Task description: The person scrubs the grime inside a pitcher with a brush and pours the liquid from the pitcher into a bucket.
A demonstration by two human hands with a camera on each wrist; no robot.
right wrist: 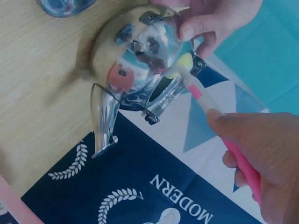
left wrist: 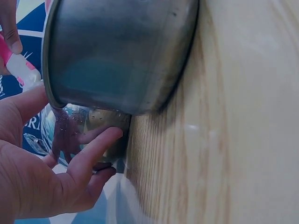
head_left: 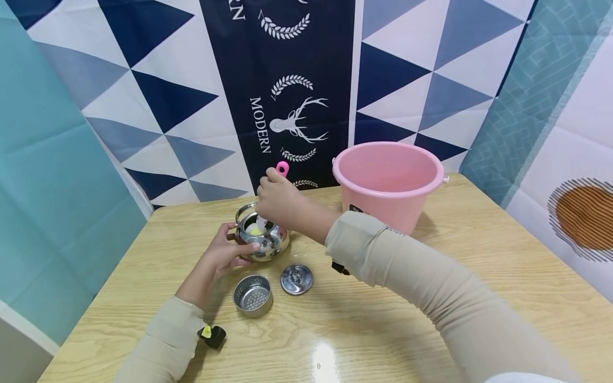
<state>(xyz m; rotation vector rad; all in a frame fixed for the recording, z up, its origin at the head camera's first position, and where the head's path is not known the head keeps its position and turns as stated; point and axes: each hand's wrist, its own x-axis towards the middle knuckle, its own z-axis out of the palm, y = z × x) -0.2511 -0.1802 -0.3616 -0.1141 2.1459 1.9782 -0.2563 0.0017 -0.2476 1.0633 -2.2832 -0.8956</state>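
A shiny stainless-steel teapot (head_left: 270,246) stands on the table, its mouth uncovered and its spout showing in the right wrist view. My left hand (head_left: 223,252) holds it by the side, thumb on the front of the body and fingers around the left. Drops of water show on its wall in the left wrist view. My right hand (head_left: 279,198) grips a pink-and-white brush (right wrist: 197,89) by its handle. The brush slants down into the teapot's mouth, where its pale yellow head (right wrist: 183,61) is partly hidden by the rim.
Nearer on the wooden table (head_left: 378,330) sit a perforated metal strainer basket (head_left: 253,296) and a round metal lid (head_left: 297,280). The strainer fills much of the left wrist view. A pink bucket (head_left: 388,207) stands at the back right, before a patterned cloth backdrop (head_left: 306,64).
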